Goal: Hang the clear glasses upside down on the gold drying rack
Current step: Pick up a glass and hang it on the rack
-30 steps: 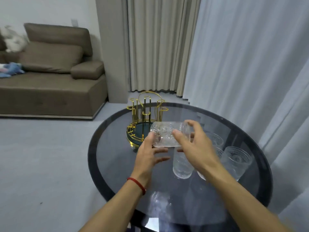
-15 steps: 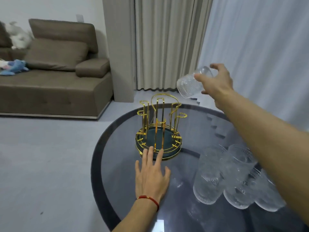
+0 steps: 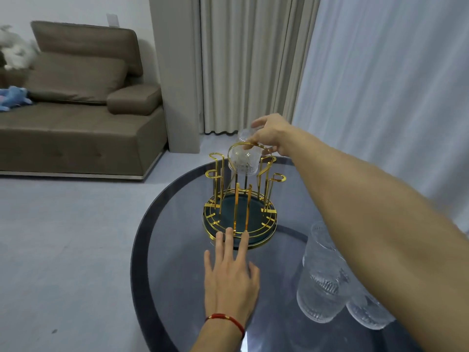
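Observation:
The gold drying rack [image 3: 238,199] stands on a dark round base near the far side of the round glass table [image 3: 177,250]. My right hand [image 3: 271,134] grips the base of a clear patterned glass [image 3: 244,161], held mouth down and tilted at the top of the rack's far posts. My left hand [image 3: 229,273] lies flat on the table with fingers spread, its fingertips touching the front rim of the rack's base. Other clear glasses [image 3: 322,278] stand at the right, partly hidden by my right forearm.
A brown sofa [image 3: 76,118] stands at the back left with a blue soft toy [image 3: 14,97] on it. Beige curtains [image 3: 243,64] and white sheer curtains [image 3: 380,85] hang behind and to the right of the table. Grey floor lies at the left.
My right hand has come down and to the left with the glass, turning it mouth down onto the top of the rack. My left hand has stayed flat at the rack's base.

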Tool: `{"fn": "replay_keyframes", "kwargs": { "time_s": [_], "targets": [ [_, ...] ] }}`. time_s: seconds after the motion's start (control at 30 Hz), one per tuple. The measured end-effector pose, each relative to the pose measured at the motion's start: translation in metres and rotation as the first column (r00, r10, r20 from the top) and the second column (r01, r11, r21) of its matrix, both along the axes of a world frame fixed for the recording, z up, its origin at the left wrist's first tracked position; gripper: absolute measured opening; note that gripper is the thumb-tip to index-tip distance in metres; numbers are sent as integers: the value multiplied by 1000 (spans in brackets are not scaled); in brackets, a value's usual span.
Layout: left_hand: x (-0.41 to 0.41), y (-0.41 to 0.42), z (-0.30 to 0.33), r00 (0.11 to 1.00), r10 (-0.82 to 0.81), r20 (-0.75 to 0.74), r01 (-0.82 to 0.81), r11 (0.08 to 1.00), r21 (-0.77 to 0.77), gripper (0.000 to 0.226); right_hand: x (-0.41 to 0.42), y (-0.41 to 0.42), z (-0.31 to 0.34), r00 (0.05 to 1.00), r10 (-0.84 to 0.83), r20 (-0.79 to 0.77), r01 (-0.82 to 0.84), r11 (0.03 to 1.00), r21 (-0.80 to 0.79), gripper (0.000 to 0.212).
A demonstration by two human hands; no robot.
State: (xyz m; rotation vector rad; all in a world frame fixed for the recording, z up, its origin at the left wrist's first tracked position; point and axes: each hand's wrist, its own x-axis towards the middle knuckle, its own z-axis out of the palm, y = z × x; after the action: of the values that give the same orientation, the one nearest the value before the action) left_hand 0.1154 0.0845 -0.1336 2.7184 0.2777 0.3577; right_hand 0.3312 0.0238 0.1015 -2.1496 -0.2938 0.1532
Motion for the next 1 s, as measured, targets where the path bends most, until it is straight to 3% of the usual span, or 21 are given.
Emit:
{"fn": "replay_keyframes", "kwargs": {
  "time_s": [0.13, 0.33, 0.47, 0.63, 0.73, 0.87, 1.0],
  "targets": [
    [0, 0, -2, 1000, -1, 5, 1, 1000, 4, 66, 9, 8, 8, 987, 110, -120, -130, 976, -174, 71],
    [2, 0, -7, 1000, 7, 29, -7, 1000, 8, 67, 18, 19, 19, 938, 279, -207, -344, 833, -434, 81],
    [3, -1, -6, 999, 9, 34, -10, 1000, 9, 66, 21, 18, 18, 923, 314, -221, -383, 801, -460, 81],
    [2, -1, -6, 1000, 15, 26, -15, 1000, 11, 65, 22, 11, 14, 924, 312, -222, -378, 839, -392, 67],
    [2, -1, -5, 1000, 10, 12, -10, 1000, 15, 65, 16, 1, 10, 944, 304, -131, -331, 856, -398, 57],
    [2, 1, -3, 1000, 11, 3, -11, 1000, 15, 64, -10, -27, 7, 957, 245, 156, -186, 930, -318, 48],
    [1, 0, -2, 1000, 13, 7, -13, 1000, 27, 65, -61, -82, -10, 891, 206, 405, -43, 925, -378, 33]
  ]
}}
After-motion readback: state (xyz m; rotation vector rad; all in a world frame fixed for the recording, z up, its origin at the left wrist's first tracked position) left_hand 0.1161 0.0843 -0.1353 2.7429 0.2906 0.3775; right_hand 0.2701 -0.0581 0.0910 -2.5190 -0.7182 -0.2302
